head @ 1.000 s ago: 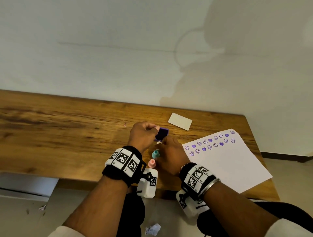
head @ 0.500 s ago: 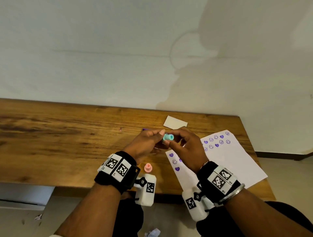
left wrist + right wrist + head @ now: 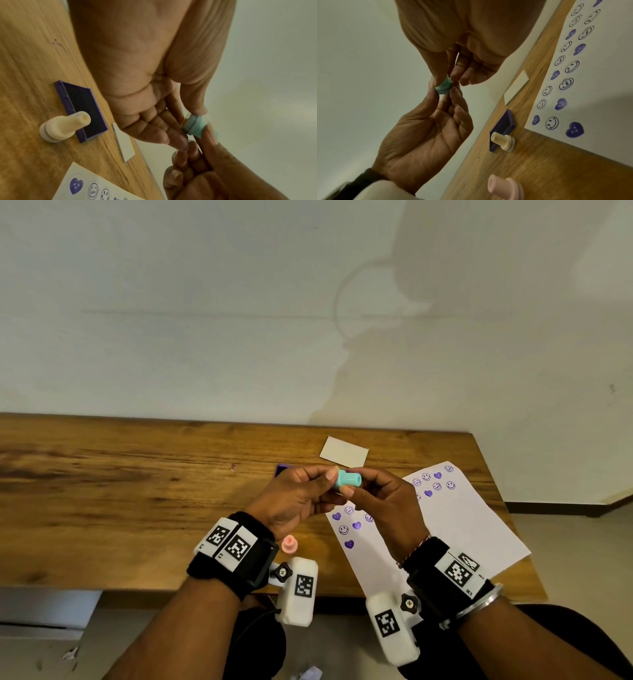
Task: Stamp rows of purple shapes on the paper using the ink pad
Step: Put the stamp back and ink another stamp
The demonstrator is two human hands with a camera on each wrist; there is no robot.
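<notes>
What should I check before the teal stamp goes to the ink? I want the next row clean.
1. Teal stamp held: ok, left hand and right hand both pinch it above the table.
2. Ink pad open: ok, lid off.
3. Pad free: not ok, cream stamp stands at its edge.
4. Paper has room: ok, lower part blank.
5. Stamp face clean: cannot tell.
</notes>
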